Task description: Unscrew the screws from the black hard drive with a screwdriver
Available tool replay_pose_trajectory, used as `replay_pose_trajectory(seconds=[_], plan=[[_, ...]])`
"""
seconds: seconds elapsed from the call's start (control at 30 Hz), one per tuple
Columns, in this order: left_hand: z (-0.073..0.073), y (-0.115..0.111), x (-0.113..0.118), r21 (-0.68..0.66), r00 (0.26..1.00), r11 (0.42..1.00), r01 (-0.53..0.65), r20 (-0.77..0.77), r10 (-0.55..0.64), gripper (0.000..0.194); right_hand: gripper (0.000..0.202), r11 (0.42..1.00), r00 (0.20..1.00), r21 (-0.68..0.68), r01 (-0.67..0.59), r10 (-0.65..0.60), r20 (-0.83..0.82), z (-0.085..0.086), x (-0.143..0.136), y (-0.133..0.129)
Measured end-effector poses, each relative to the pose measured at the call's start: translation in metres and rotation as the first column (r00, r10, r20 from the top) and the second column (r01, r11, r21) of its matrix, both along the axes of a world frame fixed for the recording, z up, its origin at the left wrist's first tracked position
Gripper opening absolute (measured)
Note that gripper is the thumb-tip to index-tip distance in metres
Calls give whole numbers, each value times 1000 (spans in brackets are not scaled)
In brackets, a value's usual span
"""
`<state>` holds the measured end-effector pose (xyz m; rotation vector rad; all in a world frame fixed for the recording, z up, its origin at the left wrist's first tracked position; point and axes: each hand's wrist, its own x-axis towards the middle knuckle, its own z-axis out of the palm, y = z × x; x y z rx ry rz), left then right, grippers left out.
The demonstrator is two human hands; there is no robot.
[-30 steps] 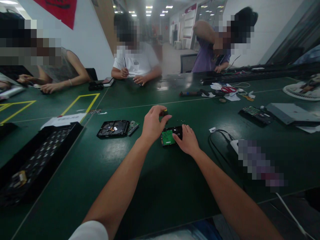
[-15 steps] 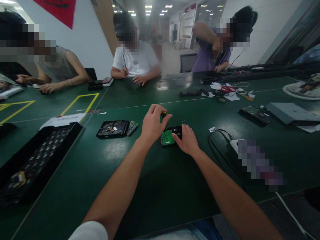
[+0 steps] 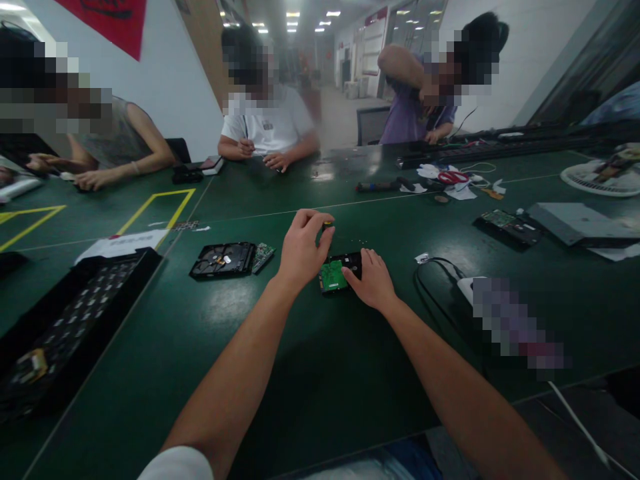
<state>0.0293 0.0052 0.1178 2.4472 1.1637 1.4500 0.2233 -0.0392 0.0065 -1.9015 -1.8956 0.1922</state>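
Observation:
A hard drive (image 3: 333, 275) lies on the green tabletop with its green circuit board facing up. My right hand (image 3: 374, 281) grips its right side, the thumb resting over the board's edge and the fingers around the far right corner. Above the drive's left part, my left hand (image 3: 301, 248) is closed round the yellow and black handle of a small screwdriver (image 3: 327, 225). The screwdriver's shaft and tip are hidden by the hand. Tiny screws (image 3: 360, 241) lie just beyond the drive.
To the left are another opened drive (image 3: 223, 260), a loose circuit board (image 3: 263, 257) and a long black tray (image 3: 85, 320). On the right lie a black cable (image 3: 419, 287), another hard drive (image 3: 507, 227) and a grey metal box (image 3: 580, 223). Several people sit across the table.
The view has shifted slightly. My left hand's fingers have turned a little around the screwdriver handle, so less of it shows. My right hand stays on the hard drive.

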Motion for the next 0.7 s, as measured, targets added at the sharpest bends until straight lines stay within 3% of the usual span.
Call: replay_pose_trajectory(seconds=[0.23,0.5,0.7], plan=[[3,-1,-2,-20,999,1000,-12,-31,11,21,82,1000,1000,23,-2,2,13,2,-1,0],[-4,3,1,-62,994,998,-22,104,28,22,83,1000,1000,23,-9,9,7,0,0,0],[-5,4,1,-116,986,992,58,164,-38,21,84,1000,1000,13,1,-1,-2,3,-1,-1]])
